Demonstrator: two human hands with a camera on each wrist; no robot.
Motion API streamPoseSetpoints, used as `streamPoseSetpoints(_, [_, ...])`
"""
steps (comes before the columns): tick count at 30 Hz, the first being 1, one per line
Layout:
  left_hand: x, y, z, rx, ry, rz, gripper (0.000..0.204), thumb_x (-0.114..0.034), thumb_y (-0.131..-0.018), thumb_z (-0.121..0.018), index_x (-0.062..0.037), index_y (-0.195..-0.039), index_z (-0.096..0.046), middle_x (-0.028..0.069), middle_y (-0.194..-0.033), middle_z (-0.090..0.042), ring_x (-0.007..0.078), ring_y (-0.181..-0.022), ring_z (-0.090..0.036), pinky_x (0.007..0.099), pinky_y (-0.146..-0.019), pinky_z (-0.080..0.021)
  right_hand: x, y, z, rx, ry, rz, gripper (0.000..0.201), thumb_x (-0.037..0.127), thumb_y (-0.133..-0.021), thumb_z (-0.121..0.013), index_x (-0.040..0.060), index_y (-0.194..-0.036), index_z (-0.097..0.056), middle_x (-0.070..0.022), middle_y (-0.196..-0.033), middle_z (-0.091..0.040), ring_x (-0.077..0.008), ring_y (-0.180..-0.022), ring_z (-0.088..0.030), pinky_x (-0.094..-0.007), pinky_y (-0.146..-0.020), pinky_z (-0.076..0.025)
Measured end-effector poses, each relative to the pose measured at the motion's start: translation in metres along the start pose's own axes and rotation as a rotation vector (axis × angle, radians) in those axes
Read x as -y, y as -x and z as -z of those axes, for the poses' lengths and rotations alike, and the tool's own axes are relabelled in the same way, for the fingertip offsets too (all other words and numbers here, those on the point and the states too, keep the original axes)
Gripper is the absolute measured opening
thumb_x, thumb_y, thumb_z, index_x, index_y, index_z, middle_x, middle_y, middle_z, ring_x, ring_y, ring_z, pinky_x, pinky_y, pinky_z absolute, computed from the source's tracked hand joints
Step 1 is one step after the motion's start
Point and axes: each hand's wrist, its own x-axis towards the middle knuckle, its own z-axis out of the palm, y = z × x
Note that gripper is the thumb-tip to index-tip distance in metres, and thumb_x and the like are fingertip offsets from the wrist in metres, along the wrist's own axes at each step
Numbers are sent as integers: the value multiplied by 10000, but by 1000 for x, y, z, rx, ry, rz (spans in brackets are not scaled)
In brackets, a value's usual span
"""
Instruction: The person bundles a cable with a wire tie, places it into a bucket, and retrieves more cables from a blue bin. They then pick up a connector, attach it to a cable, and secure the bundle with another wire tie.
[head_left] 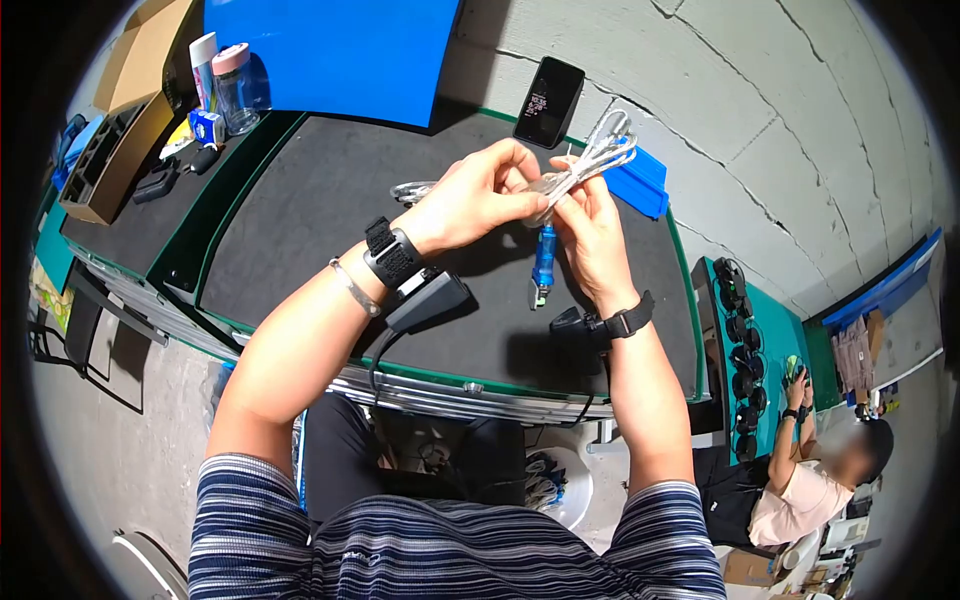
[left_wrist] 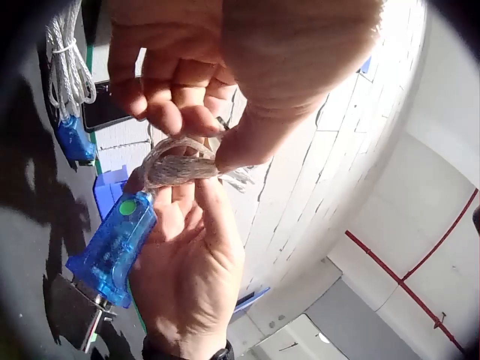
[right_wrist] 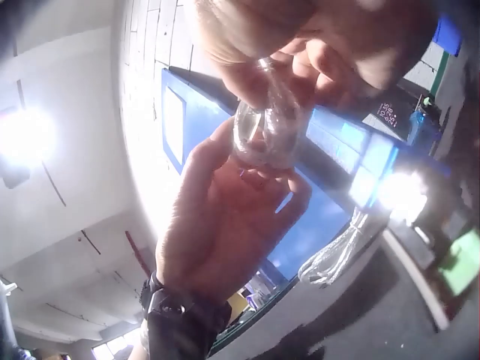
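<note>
A coiled, clear-sheathed silver cable (head_left: 606,150) is between both hands above the dark mat, gathered at its middle. From it hangs a translucent blue plug housing (head_left: 544,258) with a green dot (left_wrist: 128,207) and a metal tip. My left hand (head_left: 470,205) pinches the gathered middle with thumb and fingertips. My right hand (head_left: 592,238) grips the bundle from the other side, its thumb along the strands. Another coiled cable (left_wrist: 67,71) with a blue housing (left_wrist: 76,139) lies on the mat beyond my left hand, partly hidden by it in the head view.
A black phone (head_left: 548,102) and a blue plastic piece (head_left: 638,178) lie at the mat's far edge. A black box-shaped device (head_left: 430,300) sits near the front. Left are a jar (head_left: 235,95) and a cardboard box (head_left: 100,180). Another person (head_left: 810,490) works at the right.
</note>
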Motion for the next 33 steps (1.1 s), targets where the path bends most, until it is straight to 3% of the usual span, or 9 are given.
streamPoseSetpoints(4, [-2, -3, 1, -125, 162, -113, 201, -156, -906, -680, -42, -1008, -550, -35, -818, -547, 44, -765, -512, 220, -712, -441, 8, 0, -3, 82, -219, -62, 393, 99, -964, -501, -4, -1334, -415, -81, -1174, -567, -145, -1034, -576, -285, -912, -467])
streamPoseSetpoints(8, [-8, -2, 4, -174, 144, -94, 196, -210, -932, -654, -49, -991, -559, -31, -821, -554, 53, -748, -518, 215, -685, -438, 8, -2, 3, 197, -336, -107, 392, 110, -975, -473, -49, -1327, -409, -121, -1079, -610, -159, -983, -598, -282, -892, -473])
streamPoseSetpoints(18, [-11, -3, 13, -100, 220, -59, 292, -332, -971, -580, -45, -1026, -584, 22, -862, -605, 86, -768, -561, 232, -742, -472, 7, -3, 12, 93, -370, -131, 360, 141, -956, -447, -35, -1269, -481, -127, -983, -644, -170, -863, -625, -297, -773, -508])
streamPoseSetpoints(20, [-11, -6, 30, -168, 124, 21, 321, -356, -969, -574, -39, -1014, -599, 30, -885, -612, 97, -835, -568, 253, -790, -471, 8, -5, 18, -37, -354, -130, 362, 210, -927, -460, -9, -1206, -530, -106, -916, -637, -171, -745, -598, -277, -654, -481])
streamPoseSetpoints(24, [5, -6, 61, -320, -530, 65, 239, -231, -899, -662, -21, -1005, -626, 36, -915, -653, 126, -858, -598, 281, -801, -477, 5, -13, 42, -84, -666, -168, 385, 254, -896, -445, -24, -1134, -566, -99, -881, -608, -172, -714, -555, -254, -584, -460])
streamPoseSetpoints(27, [20, -6, 67, -152, -790, 103, 341, -257, -823, -736, -15, -1035, -622, 107, -875, -669, 207, -819, -643, 331, -747, -509, 6, -15, 48, -137, -697, -188, 379, 256, -894, -442, -28, -1104, -581, -104, -872, -606, -179, -710, -550, -245, -589, -472])
streamPoseSetpoints(30, [38, -3, 60, 60, -1004, 137, 380, -251, -803, -743, -26, -1086, -626, 165, -960, -682, 329, -940, -652, 400, -826, -506, 2, -15, 53, -154, -734, -309, 358, 244, -904, -437, -34, -1071, -588, -130, -903, -619, -208, -754, -588, -256, -617, -509])
streamPoseSetpoints(31, [29, -1, 51, 30, -1016, 190, 352, -222, -808, -734, -25, -1083, -634, 181, -991, -680, 359, -982, -636, 425, -856, -497, 1, -15, 51, -174, -653, -332, 336, 223, -908, -436, -39, -1055, -587, -151, -939, -624, -228, -786, -608, -268, -635, -525])
streamPoseSetpoints(33, [40, -6, 52, 19, -965, 237, 297, -218, -831, -712, -21, -1046, -651, 170, -978, -685, 325, -958, -646, 407, -827, -499, -5, -15, 54, -119, -583, -346, 266, 152, -907, -449, -44, -1042, -566, -194, -1011, -634, -279, -877, -649, -310, -691, -562])
